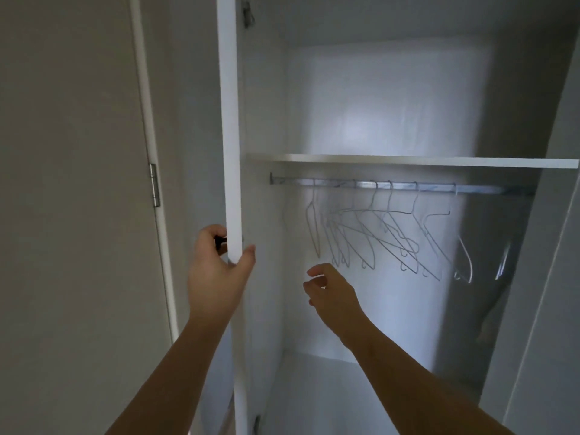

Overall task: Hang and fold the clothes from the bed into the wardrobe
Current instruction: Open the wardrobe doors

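Left hand [216, 262] grips door [230, 120], right hand [332, 290] below hangers [376, 233]

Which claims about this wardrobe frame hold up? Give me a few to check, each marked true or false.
1. The left hand grips the edge of the wardrobe door. True.
2. The right hand holds a hanger. False: it holds nothing, its fingers loosely curled just below the hangers.
3. Shirts already hang on the rail. False: the hangers on it are bare.
4. A shelf runs directly above the rail. True.
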`<state>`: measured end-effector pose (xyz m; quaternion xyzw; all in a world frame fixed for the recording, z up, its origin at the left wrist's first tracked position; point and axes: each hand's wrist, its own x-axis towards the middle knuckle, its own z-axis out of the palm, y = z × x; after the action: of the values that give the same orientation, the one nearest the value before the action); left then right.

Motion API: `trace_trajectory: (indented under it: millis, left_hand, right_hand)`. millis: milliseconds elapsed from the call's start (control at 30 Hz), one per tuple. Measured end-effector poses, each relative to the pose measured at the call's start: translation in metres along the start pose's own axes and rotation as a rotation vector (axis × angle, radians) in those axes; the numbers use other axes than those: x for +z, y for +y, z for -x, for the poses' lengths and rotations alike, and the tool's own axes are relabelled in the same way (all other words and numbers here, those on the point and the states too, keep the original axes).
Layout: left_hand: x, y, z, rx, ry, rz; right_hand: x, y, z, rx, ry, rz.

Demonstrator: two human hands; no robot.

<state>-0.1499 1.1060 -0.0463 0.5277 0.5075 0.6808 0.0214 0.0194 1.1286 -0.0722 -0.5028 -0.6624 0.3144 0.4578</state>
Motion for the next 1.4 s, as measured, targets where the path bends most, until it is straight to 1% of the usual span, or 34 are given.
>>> trace_trajectory:
  millis: [200, 333, 500, 667, 767, 1000, 1067, 1133, 1167, 1267, 1333, 1400]
  left_hand:
    - [-0.050, -0.032, -0.011, -0.071, 0.019, -0.151]
    - [-0.080, -0.052, -0.025, -0.113, 0.015, -0.165]
    - [-0.110, -0.069, -0.034, -0.057, -0.061, -0.197]
    - [-0.129, -0.078, -0.034, -0.028, -0.146, -0.134]
    - [-0.132, -0.078, -0.029, -0.065, -0.178, -0.080]
    - [-0.136, -0.078, -0.027, -0.160, -0.223, -0.104]
    - [-0.137, -0.075, -0.021, -0.221, -0.240, -0.053]
    - [-0.140, -0.072, -0.010, -0.302, -0.252, 0.053]
    - [-0.142, -0.070, -0.001, -0.313, -0.254, 0.078]
    - [-0.143, -0.055, 0.032, -0.278, -0.275, 0.059]
    - [-0.144, -0.039, 0.059, -0.291, -0.366, 0.104]
    - [-0.145, -0.023, 0.085, -0.297, -0.500, 0.148]
  right_hand:
    - [0.066, -0.030, 0.002, 0.007, -0.001, -0.021]
    - [0.111, -0.043, 0.010, 0.013, -0.018, -0.010]
    - [0.148, -0.053, 0.018, 0.016, -0.015, 0.016]
    - [0.177, -0.060, 0.031, 0.055, 0.006, 0.020]
    - [0.183, -0.064, 0.037, 0.072, 0.029, 0.043]
    - [0.175, -0.068, 0.067, 0.124, 0.101, 0.078]
    - [0.168, -0.069, 0.076, 0.146, 0.129, 0.091]
    - [0.159, -0.071, 0.089, 0.166, 0.169, 0.101]
    - [0.154, -0.071, 0.097, 0.176, 0.193, 0.109]
    - [0.136, -0.069, 0.128, 0.216, 0.263, 0.133]
    - [0.123, -0.067, 0.155, 0.258, 0.323, 0.141]
    - [0.111, -0.068, 0.187, 0.301, 0.391, 0.159]
